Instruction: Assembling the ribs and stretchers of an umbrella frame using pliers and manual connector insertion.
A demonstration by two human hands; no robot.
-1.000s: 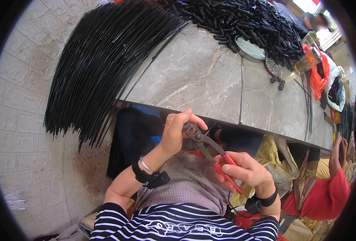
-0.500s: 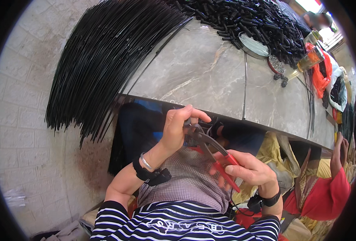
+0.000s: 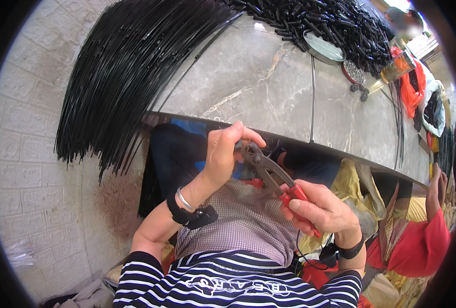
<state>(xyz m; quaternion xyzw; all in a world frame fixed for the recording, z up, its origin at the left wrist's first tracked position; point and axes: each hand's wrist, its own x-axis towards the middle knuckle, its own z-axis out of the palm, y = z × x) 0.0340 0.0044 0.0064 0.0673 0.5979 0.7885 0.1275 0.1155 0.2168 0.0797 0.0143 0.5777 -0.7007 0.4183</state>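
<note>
My right hand (image 3: 320, 208) is wrapped around the red handles of a pair of pincer pliers (image 3: 269, 167). Their dark metal head points up and left, close to the fingers of my left hand (image 3: 225, 154). That hand is closed, thumb and forefinger forward, just beyond the near edge of the table. Something small and dark shows between its fingers by the jaws, too hidden to name. Both hands are held above my lap, over a checked apron (image 3: 228, 215).
Long thin black rods (image 3: 135, 77) lie bundled at the table's left. Farther back are heaped short black tubes (image 3: 336, 25), a round dish (image 3: 323, 47), a dish of small metal pieces (image 3: 354, 72) and a glass jar (image 3: 397, 66). At right sits another person in a red sleeve (image 3: 415, 246).
The pliers' handles look closer together, and the fingers of my right hand are more tightly curled. The pliers' head sits slightly farther up and right. My left hand stays nearly in place.
</note>
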